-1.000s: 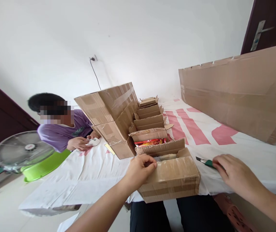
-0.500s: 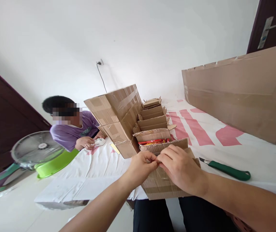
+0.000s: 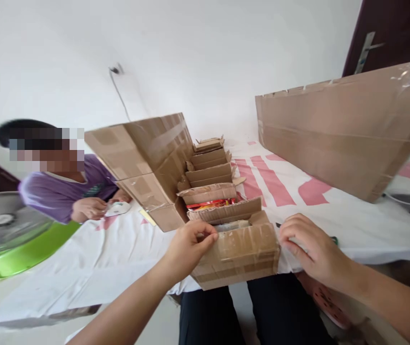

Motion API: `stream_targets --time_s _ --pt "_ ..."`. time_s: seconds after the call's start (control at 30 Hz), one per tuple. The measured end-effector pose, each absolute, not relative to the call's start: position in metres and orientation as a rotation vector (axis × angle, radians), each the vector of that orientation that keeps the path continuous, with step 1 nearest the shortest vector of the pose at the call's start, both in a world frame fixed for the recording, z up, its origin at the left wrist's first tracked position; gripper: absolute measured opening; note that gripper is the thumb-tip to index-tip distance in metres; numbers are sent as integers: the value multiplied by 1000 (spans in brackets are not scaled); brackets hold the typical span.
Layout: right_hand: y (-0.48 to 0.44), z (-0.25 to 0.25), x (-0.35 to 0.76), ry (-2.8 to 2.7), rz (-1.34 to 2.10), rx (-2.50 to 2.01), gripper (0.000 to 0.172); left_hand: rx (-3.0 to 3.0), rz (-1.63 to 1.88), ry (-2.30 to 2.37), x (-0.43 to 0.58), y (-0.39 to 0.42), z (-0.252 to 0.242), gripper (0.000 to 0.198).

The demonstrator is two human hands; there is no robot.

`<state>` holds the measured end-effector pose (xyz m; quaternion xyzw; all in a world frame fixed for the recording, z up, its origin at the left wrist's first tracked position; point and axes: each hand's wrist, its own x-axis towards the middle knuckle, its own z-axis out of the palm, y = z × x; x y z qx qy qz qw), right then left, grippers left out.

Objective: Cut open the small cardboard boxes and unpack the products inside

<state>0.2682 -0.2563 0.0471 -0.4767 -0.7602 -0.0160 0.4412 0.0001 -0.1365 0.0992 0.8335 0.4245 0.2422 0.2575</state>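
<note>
Green-handled knife (image 3: 335, 240) mostly hidden behind right hand (image 3: 307, 242); whether gripped, cannot tell. Round grey fan (image 3: 3, 219) cut off by left edge.

Your head camera looks forward and down over the table (image 3: 133, 273), close above your legs (image 3: 208, 316) at six o'clock, facing the wall (image 3: 198, 57) at twelve, with the near cardboard box (image 3: 241, 251) at five.

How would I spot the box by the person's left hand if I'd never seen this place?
On the white-draped table, find the taped carton stack; a row of open boxes runs along its right. The nearest box is the one, at the table's near edge, with the left hand at its upper left corner. Its contents look greyish, while its neighbour behind shows bright red packaging.
</note>
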Motion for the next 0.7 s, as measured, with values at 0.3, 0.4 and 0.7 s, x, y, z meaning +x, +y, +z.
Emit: stream_targets --time_s 0.3,0.4,0.7 --pt "-285 -16 338 -1812 314 -1988 21 2556 822 1016 -8 -149 99 23" --pt "-285 -31 340 -1873 178 -2101 26 2649 886 939 -15 -163 98 24" --pt "-277 -44 349 -1924 129 -2150 10 2924 781 701 -25 -201 62 20"
